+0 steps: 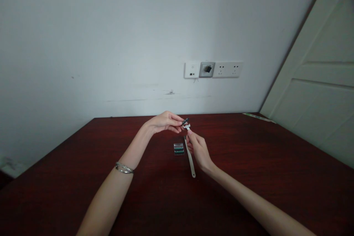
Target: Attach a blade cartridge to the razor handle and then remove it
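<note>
My right hand is closed round a pale razor handle, whose tail slants down toward me and whose metal head points up. My left hand pinches a small dark razor cartridge right at the top of the handle. A silver bracelet circles my left wrist. Just below the hands, a small clear case of cartridges with green inserts lies on the dark red wooden table.
The table runs back to a white wall with a row of sockets and a switch. A pale door stands at the right. A thin light strip lies at the table's far right edge.
</note>
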### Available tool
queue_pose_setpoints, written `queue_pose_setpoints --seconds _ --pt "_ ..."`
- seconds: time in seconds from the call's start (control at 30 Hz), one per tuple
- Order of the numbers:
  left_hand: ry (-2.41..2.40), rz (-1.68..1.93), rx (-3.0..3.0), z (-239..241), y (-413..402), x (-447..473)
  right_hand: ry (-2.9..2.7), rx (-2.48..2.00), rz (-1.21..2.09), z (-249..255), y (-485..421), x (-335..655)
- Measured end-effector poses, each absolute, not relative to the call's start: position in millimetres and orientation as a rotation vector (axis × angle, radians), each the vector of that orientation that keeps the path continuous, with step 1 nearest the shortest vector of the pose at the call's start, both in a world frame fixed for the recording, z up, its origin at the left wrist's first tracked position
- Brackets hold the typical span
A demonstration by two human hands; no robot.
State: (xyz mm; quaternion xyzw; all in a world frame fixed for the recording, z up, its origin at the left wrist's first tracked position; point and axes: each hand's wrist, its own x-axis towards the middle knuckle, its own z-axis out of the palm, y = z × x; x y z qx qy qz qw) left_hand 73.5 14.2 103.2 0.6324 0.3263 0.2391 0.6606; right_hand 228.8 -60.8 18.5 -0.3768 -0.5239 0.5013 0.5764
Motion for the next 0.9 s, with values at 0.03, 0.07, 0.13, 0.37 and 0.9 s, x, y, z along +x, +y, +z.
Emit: queue_pose_setpoints --seconds 0.03,0.07,0.13,0.37,0.9 --pt "0.739 0.535 1.439 104 14 72 -1.224 -0.877 1.179 18 -61 229" --pt "0.741 0.535 1.447 104 14 71 -1.221 -0.871 1.186 18 -61 229" --pt "0.756 0.536 1.465 105 15 69 -1.211 -0.861 1.205 17 -60 230" --pt "0.862 0.497 1.603 94 30 55 -1.221 -0.782 1.252 17 -60 230" --pt "1.416 0.182 1.911 29 79 17 -1.27 -0.716 1.232 13 -60 227"
